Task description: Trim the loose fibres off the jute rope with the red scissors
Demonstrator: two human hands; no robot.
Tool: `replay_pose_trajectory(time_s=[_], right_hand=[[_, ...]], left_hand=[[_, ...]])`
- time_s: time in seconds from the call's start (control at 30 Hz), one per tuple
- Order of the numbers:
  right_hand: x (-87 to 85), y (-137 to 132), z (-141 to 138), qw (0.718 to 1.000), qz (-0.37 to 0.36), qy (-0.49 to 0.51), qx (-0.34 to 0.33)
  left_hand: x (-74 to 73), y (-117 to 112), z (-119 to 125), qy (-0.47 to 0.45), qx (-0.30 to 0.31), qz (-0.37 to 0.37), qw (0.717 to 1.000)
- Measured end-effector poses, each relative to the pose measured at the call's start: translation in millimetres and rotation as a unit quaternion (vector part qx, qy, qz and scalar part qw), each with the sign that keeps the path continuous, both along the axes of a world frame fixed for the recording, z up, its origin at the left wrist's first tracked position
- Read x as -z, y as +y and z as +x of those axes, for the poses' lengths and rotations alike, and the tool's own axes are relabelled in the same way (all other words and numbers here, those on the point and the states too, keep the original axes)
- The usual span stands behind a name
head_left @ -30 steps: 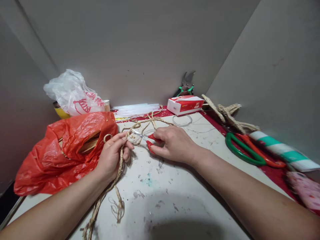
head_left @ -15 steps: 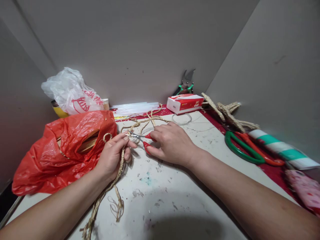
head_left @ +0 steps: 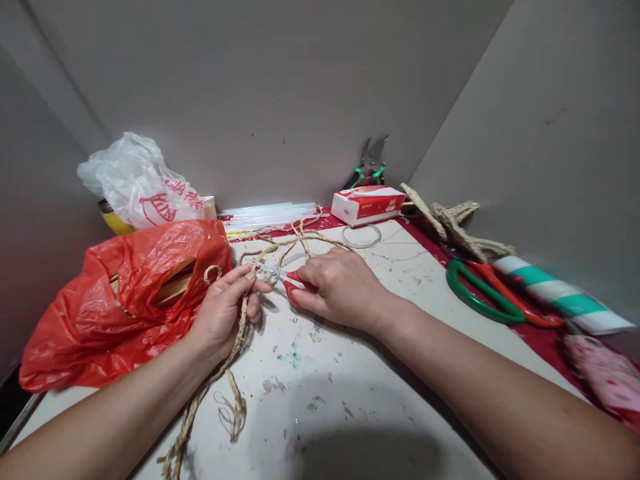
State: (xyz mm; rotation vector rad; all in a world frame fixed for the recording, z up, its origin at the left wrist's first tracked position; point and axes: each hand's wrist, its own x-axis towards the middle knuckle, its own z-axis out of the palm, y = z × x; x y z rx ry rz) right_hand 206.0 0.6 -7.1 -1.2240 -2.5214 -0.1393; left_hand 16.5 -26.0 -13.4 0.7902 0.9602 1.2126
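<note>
My left hand (head_left: pixel 224 312) is closed around a braided straw rope (head_left: pixel 210 383) that runs down toward the table's near edge and up to loose strands (head_left: pixel 295 241) behind. My right hand (head_left: pixel 340 287) grips small red-handled scissors (head_left: pixel 287 279). Their blades point left and meet the rope at my left fingertips. A small rope loop (head_left: pixel 214 272) sticks up beside my left thumb.
A red plastic bag (head_left: pixel 120 300) lies at the left, with a white printed bag (head_left: pixel 140 187) behind it. Clear glue sticks (head_left: pixel 270 213), a red-white box (head_left: pixel 369 203) and pruning shears (head_left: pixel 371 163) line the back wall. Green and red rings (head_left: pixel 495 300), a striped roll (head_left: pixel 560 293) and more rope (head_left: pixel 455 223) sit at the right.
The scissors and my right hand have shifted slightly left toward my left fingertips, and the blades have closed in on the rope. My left hand keeps its hold.
</note>
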Motion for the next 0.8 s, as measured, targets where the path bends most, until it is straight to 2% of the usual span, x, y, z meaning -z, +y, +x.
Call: replay_pose_trajectory(time_s=[0.2,0.4,0.8], right_hand=[[-1.3,-2.1,-0.8,1.000,-0.008,0.000,-0.005],[-0.7,-5.9,-4.5,1.000,0.019,0.006,0.021],[-3.0,-2.5,0.4,0.999,-0.043,-0.002,0.013]], left_hand=[[-0.4,-0.2,-0.2,0.006,-0.004,-0.004,1.000],[1.9,-2.1,1.3,0.048,0.018,-0.002,0.999],[2.8,-0.7,0.0,0.037,0.011,-0.003,0.999]])
